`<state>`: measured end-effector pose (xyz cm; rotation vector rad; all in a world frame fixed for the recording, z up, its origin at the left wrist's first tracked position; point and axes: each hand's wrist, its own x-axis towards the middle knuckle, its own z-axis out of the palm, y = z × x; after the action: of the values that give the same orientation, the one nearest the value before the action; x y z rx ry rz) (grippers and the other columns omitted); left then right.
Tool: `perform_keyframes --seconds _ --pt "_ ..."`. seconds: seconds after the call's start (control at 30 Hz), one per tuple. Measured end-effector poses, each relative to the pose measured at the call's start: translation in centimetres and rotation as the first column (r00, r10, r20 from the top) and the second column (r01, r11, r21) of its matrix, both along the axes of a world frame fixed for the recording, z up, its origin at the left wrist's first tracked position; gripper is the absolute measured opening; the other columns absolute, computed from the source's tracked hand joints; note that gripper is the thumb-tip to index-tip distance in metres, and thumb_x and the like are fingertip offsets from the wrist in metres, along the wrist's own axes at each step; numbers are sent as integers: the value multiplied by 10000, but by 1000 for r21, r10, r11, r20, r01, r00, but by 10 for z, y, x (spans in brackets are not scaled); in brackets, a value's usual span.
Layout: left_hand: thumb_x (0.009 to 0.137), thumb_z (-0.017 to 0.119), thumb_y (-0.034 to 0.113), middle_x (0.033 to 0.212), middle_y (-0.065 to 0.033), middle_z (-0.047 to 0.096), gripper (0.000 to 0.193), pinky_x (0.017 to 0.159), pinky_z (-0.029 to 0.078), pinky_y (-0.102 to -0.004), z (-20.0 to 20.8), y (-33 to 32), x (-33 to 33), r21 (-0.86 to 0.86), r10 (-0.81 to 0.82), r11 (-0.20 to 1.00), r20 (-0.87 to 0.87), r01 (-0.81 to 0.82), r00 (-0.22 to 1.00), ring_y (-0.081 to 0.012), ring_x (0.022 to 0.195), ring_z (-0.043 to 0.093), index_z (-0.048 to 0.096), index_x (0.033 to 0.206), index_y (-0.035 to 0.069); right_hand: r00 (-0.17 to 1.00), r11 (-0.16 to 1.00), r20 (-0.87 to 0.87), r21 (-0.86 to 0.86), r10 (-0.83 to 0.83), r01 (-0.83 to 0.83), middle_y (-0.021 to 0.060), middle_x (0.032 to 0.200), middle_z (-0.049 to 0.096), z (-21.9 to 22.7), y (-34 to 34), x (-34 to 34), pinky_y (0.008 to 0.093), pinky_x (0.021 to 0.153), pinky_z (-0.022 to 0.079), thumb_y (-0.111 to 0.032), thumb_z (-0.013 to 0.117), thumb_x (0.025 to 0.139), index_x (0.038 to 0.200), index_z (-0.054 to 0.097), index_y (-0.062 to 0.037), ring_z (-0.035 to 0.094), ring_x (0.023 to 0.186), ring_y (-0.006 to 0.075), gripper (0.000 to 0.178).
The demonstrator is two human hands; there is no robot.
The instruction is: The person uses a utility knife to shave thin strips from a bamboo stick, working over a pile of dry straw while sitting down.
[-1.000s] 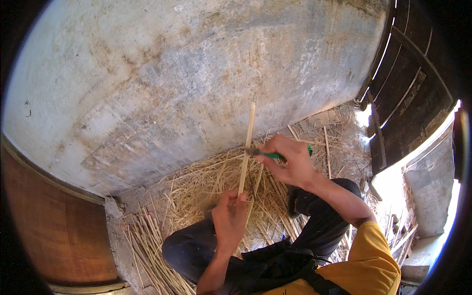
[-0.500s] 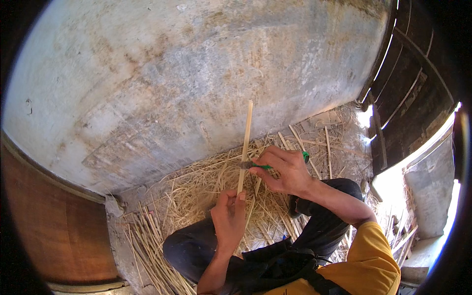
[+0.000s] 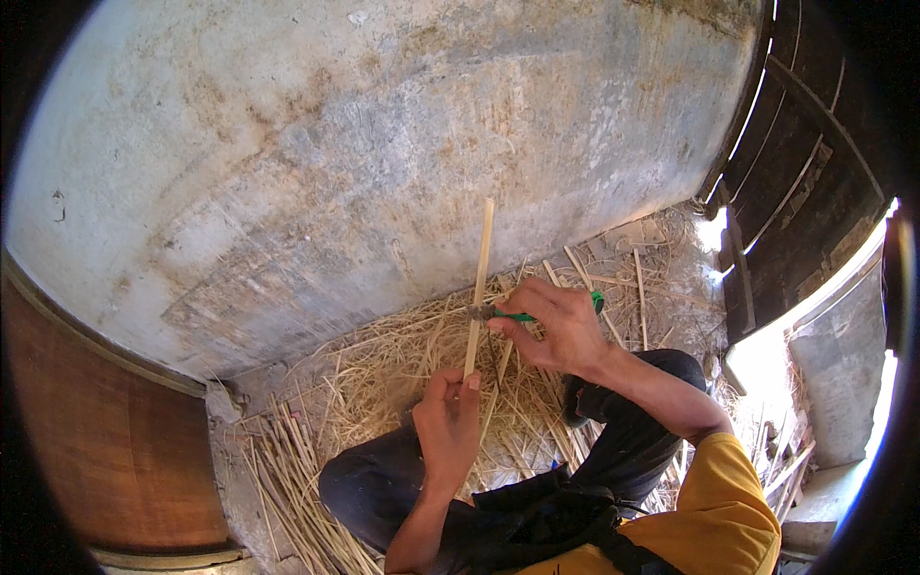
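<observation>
A thin pale strip (image 3: 485, 244), which looks like split bamboo, stands nearly upright in front of me. My left hand (image 3: 450, 417) pinches its lower part between thumb and fingers. From the right, my right hand (image 3: 556, 328) grips a green-handled knife (image 3: 516, 316). Its short dark blade lies across the strip, a little above my left fingers. The handle's far end pokes out behind my right fingers. Whether the strip runs on below my left hand is hidden.
Pale shavings (image 3: 369, 369) cover the floor before my crossed legs. A bundle of long thin strips (image 3: 292, 470) lies to my left, and several strips (image 3: 640, 287) lie at the far right. A stained wall (image 3: 383, 172) rises ahead; a brown wooden panel (image 3: 105, 422) stands left.
The blade has shifted slightly up along the strip, and my right hand has risen a little with it. My left hand and the strip have hardly moved.
</observation>
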<state>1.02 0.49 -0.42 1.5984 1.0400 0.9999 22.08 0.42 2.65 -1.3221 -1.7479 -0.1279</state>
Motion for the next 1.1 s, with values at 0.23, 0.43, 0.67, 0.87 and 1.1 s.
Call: perform_keyframes --seconds 0.23,0.43,0.67,0.87,1.1 --pt "1012 659 126 769 -42 659 148 606 427 -246 2 1 -3 -50 5 999 -29 -6 1000 -43 706 518 625 1023 -17 1000 1000 -8 -10 -13 13 79 848 668 2 3 4 384 544 530 -184 803 868 949 709 -70 687 657 281 168" --pt "1011 661 137 766 -69 663 155 630 461 -271 8 0 -1 -26 -4 1000 -100 2 995 -67 694 542 630 1031 -13 998 999 -46 38 -30 32 100 855 689 1 7 11 382 567 529 -174 789 879 932 691 -56 691 686 298 162" --pt "1026 648 151 733 51 534 143 554 338 -217 -6 -6 0 34 -50 998 -42 52 998 -17 647 439 598 985 23 894 959 -348 -76 -283 273 83 796 642 26 28 67 317 585 451 -162 735 942 959 643 -21 589 639 148 169" --pt "1065 590 191 700 54 494 181 529 329 -224 -4 0 -1 -46 -62 997 21 63 998 -25 601 416 621 1010 21 745 977 -635 -179 -202 113 40 836 619 7 23 87 329 657 466 -155 743 938 1110 595 -77 567 723 108 239" --pt "1103 513 219 639 56 449 239 466 297 -227 -3 4 1 -124 -103 984 191 128 976 -31 505 370 634 1048 20 968 875 30 -422 -250 239 96 1051 628 -3 12 70 449 774 522 2 694 841 1179 579 -189 673 938 350 405"
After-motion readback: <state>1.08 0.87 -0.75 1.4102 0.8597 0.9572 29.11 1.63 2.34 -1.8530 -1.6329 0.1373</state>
